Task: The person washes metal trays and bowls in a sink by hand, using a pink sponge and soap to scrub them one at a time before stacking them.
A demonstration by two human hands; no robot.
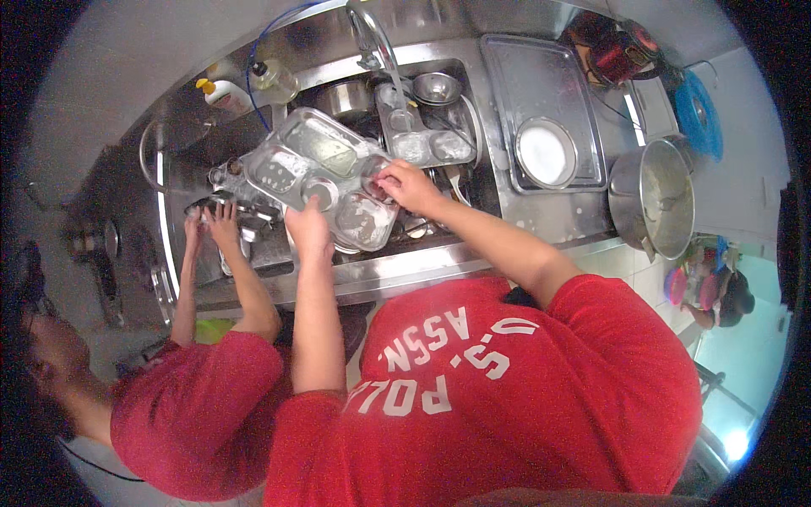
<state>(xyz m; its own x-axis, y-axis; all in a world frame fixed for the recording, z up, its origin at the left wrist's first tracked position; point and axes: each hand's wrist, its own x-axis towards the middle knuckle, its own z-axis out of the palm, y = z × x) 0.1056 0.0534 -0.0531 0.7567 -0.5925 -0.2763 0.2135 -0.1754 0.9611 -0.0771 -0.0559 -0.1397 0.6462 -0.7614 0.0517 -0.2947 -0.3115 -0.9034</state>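
A soapy metal compartment tray (325, 152) is tilted over the sink, suds clinging to its hollows. My left hand (310, 230) grips its near edge, thumb on top beside the round hollow. Over the right-hand end of the same tray, my right hand (409, 186) has its fingers bunched together against a small compartment; whatever is in them is hidden. Behind it, a second compartment tray (448, 148) lies in the sink under the tap (384, 51). Cutlery shows partly below the tray I hold.
At the left, a co-worker's hands (215, 224) handle metal ware by the sink. A steel pot (346, 100) and a small bowl (437, 88) sit at the sink's back. Right of it, a large flat tray (541, 72) bears a bowl of white suds (546, 154); a big pot (650, 198) stands beyond.
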